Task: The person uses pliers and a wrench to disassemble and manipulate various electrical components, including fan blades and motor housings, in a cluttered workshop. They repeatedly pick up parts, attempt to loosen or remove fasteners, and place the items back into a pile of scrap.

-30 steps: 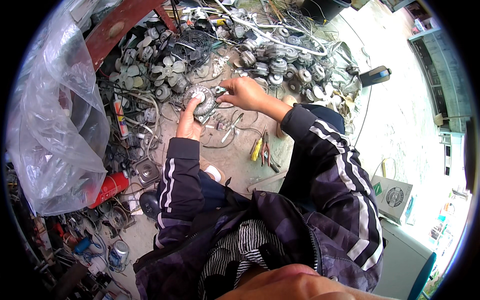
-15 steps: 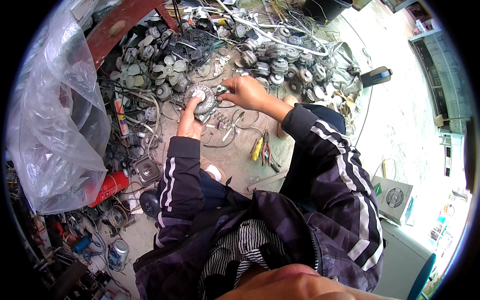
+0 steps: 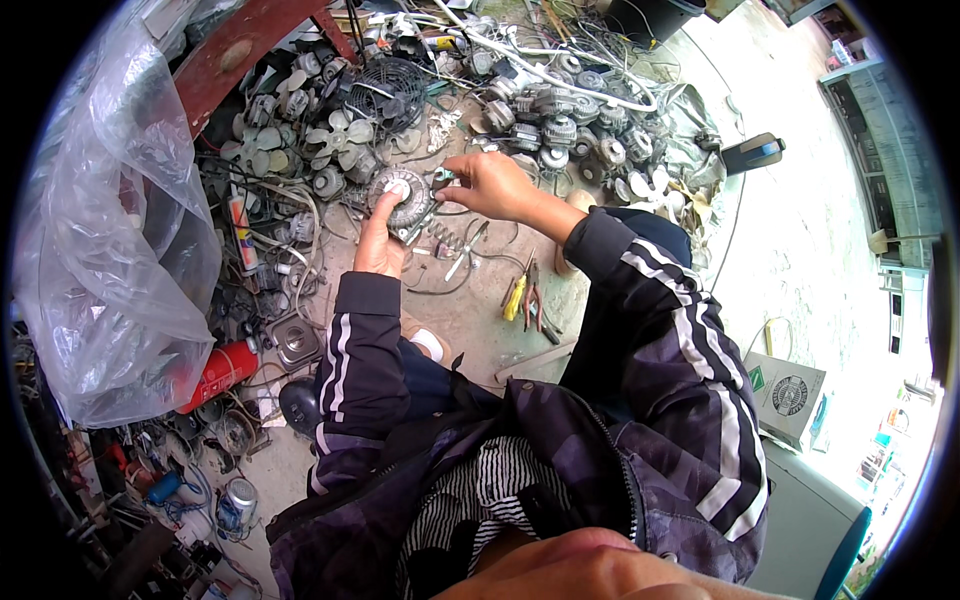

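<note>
A round grey fan motor (image 3: pixel 413 209) is gripped by my left hand (image 3: pixel 380 240), whose thumb presses on the middle of its face. At the motor's right edge, my right hand (image 3: pixel 492 188) pinches a small greenish-grey part (image 3: pixel 441 176) between thumb and fingers. How that part joins the motor is too small to tell. Beneath the motor, a coiled wire (image 3: pixel 446 237) lies on the floor. Closer to me rest a yellow-handled screwdriver (image 3: pixel 515 298) and red-handled pliers (image 3: pixel 535 300).
Many loose motors (image 3: pixel 557 125) are heaped beyond my hands. White fan blades (image 3: pixel 342 139) and tangled cables lie to the left, beside a sealant tube (image 3: pixel 243 232). Further left are a clear plastic sheet (image 3: pixel 130 240) and a red cylinder (image 3: pixel 222 375). A carton (image 3: pixel 785 398) stands at right.
The small part in my right fingers has shifted slightly and shows more green. Both hands and the motor stay in nearly the same place.
</note>
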### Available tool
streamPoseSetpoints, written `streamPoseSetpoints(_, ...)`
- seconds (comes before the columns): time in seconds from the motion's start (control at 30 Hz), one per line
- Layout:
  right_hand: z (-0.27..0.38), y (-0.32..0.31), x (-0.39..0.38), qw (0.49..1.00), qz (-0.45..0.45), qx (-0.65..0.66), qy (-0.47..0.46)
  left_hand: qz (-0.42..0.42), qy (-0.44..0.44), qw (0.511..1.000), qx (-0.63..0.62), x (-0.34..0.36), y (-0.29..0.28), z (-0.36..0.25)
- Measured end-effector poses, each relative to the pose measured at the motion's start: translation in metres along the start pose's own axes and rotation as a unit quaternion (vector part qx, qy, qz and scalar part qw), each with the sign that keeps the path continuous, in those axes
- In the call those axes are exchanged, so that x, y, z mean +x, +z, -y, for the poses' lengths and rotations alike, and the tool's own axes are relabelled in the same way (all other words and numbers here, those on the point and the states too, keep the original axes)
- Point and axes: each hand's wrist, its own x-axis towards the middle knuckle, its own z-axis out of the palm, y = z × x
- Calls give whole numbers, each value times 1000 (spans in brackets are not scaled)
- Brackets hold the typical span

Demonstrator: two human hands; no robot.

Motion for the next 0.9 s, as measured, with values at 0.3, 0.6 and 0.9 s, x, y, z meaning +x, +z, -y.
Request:
streamPoseSetpoints(0.3,-1,2,0,1000,-7,3,-17,3,9,997,72,2,-3,3)
streamPoseSetpoints(0.6,-2,1,1,1000,-3,2,-11,15,17,998,62,-1,1,2)
streamPoseSetpoints(0.9,3,-1,1,1000,7,-8,18,5,10,998,56,0,-2,1)
